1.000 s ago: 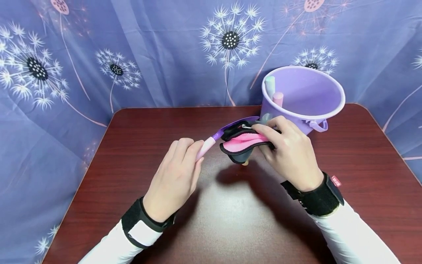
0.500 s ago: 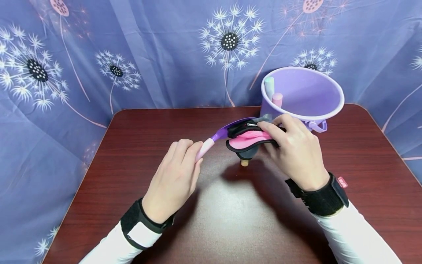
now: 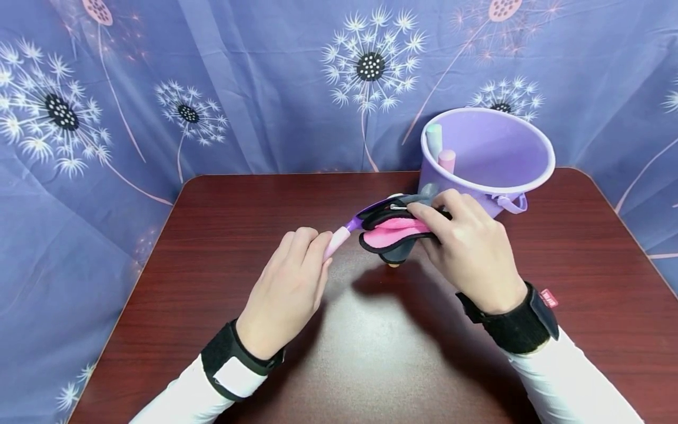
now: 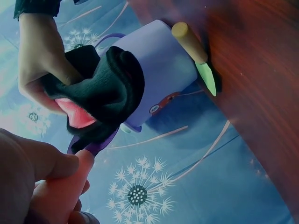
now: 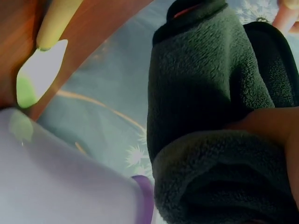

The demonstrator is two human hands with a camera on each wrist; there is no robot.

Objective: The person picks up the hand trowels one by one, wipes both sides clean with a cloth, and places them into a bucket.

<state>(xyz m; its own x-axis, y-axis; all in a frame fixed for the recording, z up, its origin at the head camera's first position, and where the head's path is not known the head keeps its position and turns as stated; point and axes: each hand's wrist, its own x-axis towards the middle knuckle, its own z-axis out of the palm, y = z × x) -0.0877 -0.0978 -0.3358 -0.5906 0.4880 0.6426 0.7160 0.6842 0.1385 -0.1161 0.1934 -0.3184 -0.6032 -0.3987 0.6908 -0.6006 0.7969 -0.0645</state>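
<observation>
In the head view, a person's left hand (image 3: 288, 285) is gripping the pink handle of a purple shovel (image 3: 339, 238) at mid-frame, while the right hand (image 3: 466, 250) is pinching a black-edged, pink-lined fleece cloth (image 3: 392, 237) against the blade. A lilac bucket (image 3: 492, 150) is standing at upper right, an aqua handle (image 3: 434, 139) and a pink handle (image 3: 447, 160) showing inside. The grip is sitting well back from the blade — pressing hard on the far end could, it seems, be twisting the shovel in the fingers, and a loose fold could be slipping off the plastic. The right knuckles are hovering near the bucket, so a wide stroke could be knocking it. The shovel's long axis is slanting from lower left to upper right, its blade pointing toward the bucket.

In the left wrist view, the shovel is again pointing up and right from the lower left, the cloth hiding most of its blade. A wooden-handled trowel (image 4: 190, 43) is lying on the tabletop (image 4: 252, 88) at upper right.

In the right wrist view, the fleece is filling the right side — whether it is wrapping the blade, one cannot tell.
</observation>
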